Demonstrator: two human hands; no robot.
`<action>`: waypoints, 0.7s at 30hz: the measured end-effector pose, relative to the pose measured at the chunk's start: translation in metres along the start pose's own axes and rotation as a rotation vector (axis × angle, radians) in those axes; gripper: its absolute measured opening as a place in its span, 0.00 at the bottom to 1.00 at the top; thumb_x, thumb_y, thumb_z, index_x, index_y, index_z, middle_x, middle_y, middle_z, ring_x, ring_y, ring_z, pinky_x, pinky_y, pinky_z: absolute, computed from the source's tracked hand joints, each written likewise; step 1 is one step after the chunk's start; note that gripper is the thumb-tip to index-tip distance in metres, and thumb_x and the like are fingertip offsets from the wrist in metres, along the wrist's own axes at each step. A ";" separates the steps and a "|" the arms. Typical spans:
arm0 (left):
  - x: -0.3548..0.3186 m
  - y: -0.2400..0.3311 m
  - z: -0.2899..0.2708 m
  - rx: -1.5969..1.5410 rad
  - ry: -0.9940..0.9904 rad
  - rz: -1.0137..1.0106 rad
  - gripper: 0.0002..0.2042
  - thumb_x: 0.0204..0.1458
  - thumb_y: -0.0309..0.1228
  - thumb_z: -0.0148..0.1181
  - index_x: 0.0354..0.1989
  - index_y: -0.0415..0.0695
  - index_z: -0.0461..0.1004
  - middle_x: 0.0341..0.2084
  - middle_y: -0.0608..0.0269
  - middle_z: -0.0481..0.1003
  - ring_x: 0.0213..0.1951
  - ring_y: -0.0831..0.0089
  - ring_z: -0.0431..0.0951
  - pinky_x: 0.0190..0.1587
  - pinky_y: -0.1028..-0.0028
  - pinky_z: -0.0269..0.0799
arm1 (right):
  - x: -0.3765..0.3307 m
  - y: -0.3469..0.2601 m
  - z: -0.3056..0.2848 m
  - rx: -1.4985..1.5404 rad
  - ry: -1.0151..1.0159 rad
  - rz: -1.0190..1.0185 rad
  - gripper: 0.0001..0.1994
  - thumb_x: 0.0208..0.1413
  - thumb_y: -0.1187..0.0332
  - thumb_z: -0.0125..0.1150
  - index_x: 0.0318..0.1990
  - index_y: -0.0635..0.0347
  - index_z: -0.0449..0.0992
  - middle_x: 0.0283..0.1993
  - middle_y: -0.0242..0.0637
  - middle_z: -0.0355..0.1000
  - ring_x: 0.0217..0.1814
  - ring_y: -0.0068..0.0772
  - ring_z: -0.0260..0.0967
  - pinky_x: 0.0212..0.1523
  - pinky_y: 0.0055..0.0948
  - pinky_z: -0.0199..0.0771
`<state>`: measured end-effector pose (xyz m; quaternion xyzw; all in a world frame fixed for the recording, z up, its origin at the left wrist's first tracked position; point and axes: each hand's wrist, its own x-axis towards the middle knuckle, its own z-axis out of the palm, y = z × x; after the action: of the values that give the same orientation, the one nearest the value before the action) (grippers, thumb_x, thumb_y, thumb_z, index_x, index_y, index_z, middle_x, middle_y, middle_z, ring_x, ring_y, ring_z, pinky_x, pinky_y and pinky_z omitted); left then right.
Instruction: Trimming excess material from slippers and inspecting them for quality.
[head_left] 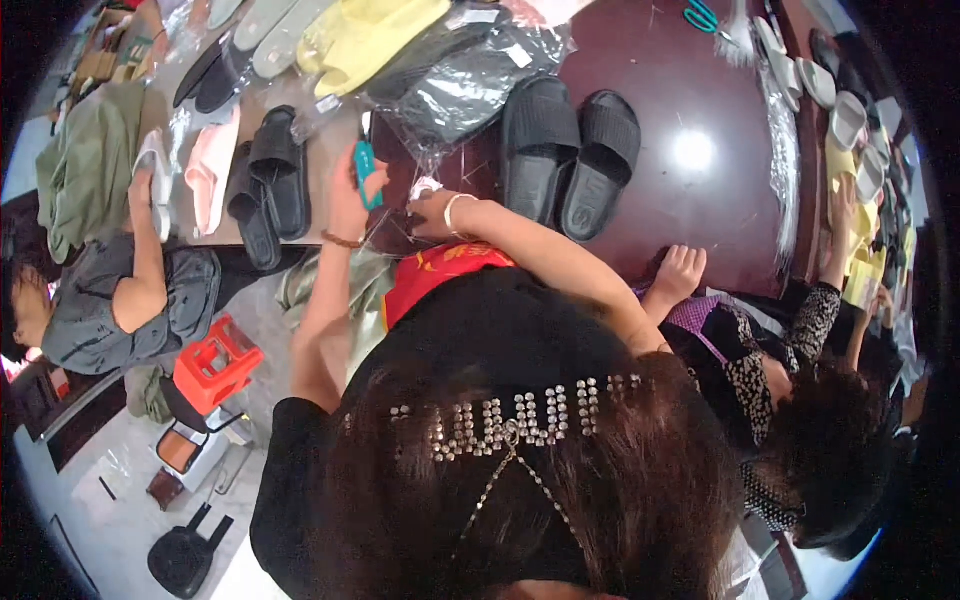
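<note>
Teal scissors (366,172) sat clamped in the left hand (352,190); right hand (432,212) pinched a clear bag (455,95), black slippers (570,150) at three o'clock on the worktop (690,200).

The small white thing (425,187) at the right hand (432,212) is too small to tell. The left hand (352,190) covers most of the teal scissors (366,172), so their blades cannot be read. Glare blurs the bagged black slippers (462,72). The picture's top edge cuts off the yellow slippers (362,35).
</note>
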<state>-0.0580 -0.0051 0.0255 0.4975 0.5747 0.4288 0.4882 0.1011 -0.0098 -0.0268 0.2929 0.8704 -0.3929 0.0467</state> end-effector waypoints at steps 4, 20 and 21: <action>-0.010 -0.035 0.006 0.066 -0.032 -0.001 0.25 0.43 0.26 0.56 0.51 0.40 0.57 0.29 0.62 0.70 0.28 0.76 0.71 0.31 0.78 0.68 | -0.060 0.011 -0.018 0.265 0.381 -0.142 0.29 0.38 0.73 0.51 0.54 0.48 0.58 0.57 0.47 0.52 0.52 0.48 0.59 0.49 0.34 0.62; -0.009 -0.056 0.078 0.647 -0.380 0.238 0.27 0.40 0.26 0.55 0.53 0.45 0.57 0.35 0.51 0.70 0.36 0.62 0.72 0.39 0.71 0.67 | -0.152 0.178 -0.032 -0.035 1.237 1.041 0.08 0.34 0.72 0.51 0.26 0.66 0.69 0.29 0.51 0.68 0.34 0.53 0.64 0.38 0.42 0.62; -0.009 -0.050 0.079 0.663 -0.405 0.210 0.27 0.40 0.27 0.55 0.53 0.46 0.58 0.35 0.51 0.70 0.36 0.60 0.72 0.39 0.70 0.66 | -0.171 0.186 -0.045 -0.126 1.226 1.076 0.07 0.34 0.73 0.50 0.24 0.66 0.69 0.28 0.53 0.67 0.32 0.55 0.64 0.36 0.43 0.62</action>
<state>0.0123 -0.0208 -0.0344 0.7584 0.5201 0.1612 0.3582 0.3503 0.0376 -0.0644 0.8303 0.5021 -0.0370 -0.2392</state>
